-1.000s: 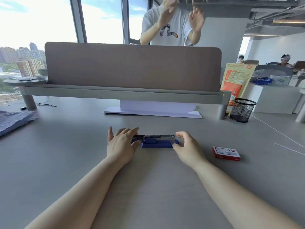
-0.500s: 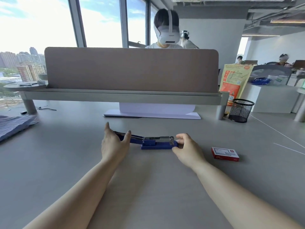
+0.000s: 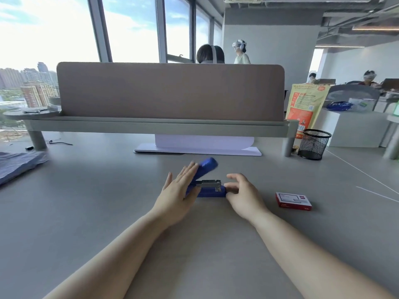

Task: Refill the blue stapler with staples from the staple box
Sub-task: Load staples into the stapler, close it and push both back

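The blue stapler [image 3: 211,193] lies on the grey desk [image 3: 108,212] just ahead of me. Its blue top cover [image 3: 207,166] stands tilted up and is blurred, and the metal staple channel [image 3: 208,183] below it is exposed. My left hand [image 3: 178,192] is flat with fingers spread, resting against the left side of the cover. My right hand [image 3: 245,196] holds the stapler's right end with thumb and fingertips. The red and white staple box [image 3: 293,201] lies closed on the desk to the right of my right hand.
A brown divider panel [image 3: 170,91] on a grey shelf crosses the desk's far side, with a white stand [image 3: 198,146] under it. A black mesh cup [image 3: 314,144] and an orange bag [image 3: 304,106] stand at the far right. Blue cloth [image 3: 19,165] lies at the left edge.
The stapler's cover, laid back flat to the left half a second ago, has swung up to a tilt. My left hand moved right with it. My right hand stays at the stapler's end.
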The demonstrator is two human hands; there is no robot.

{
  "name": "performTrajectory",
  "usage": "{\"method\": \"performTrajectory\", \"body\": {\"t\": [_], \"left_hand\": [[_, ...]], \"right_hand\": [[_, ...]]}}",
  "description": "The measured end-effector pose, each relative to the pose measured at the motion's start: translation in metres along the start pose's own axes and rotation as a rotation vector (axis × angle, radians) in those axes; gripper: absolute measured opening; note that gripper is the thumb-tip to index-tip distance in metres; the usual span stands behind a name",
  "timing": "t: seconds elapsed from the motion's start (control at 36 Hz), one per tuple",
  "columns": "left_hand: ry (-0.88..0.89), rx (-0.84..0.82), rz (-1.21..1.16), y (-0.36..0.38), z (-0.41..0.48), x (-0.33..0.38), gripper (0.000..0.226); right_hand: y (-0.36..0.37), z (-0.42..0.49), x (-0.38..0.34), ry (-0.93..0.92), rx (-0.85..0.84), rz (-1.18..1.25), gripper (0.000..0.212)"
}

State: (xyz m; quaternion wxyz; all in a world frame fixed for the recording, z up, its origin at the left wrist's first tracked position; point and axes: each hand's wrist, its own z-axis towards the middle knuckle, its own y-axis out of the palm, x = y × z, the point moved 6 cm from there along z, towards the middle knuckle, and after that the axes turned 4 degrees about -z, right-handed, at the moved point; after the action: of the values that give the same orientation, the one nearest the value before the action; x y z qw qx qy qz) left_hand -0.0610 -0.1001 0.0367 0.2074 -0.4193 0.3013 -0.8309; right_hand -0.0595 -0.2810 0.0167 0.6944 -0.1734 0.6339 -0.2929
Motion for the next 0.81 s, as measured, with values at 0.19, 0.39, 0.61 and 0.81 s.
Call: {"method": "performTrajectory", "body": {"t": [0.19, 0.39, 0.61, 0.81], "left_hand": [[0.033, -0.109, 0.26, 0.008, -0.003, -0.001, 0.06], [0.03, -0.139, 0.325, 0.01, -0.005, 0.001, 0.055], [0.033, -0.135, 0.327, 0.01, -0.006, 0.001, 0.056], [0.038, -0.134, 0.331, 0.01, -0.007, 0.004, 0.061]], "right_hand": [[-0.005, -0.002, -0.011, -0.184, 0.09, -0.016, 0.063], [-0.007, -0.01, -0.027, -0.322, 0.181, -0.303, 0.059], [-0.007, -0.01, -0.029, -0.309, 0.208, -0.335, 0.056], [-0.006, -0.013, -0.027, -0.311, 0.202, -0.371, 0.056]]}}
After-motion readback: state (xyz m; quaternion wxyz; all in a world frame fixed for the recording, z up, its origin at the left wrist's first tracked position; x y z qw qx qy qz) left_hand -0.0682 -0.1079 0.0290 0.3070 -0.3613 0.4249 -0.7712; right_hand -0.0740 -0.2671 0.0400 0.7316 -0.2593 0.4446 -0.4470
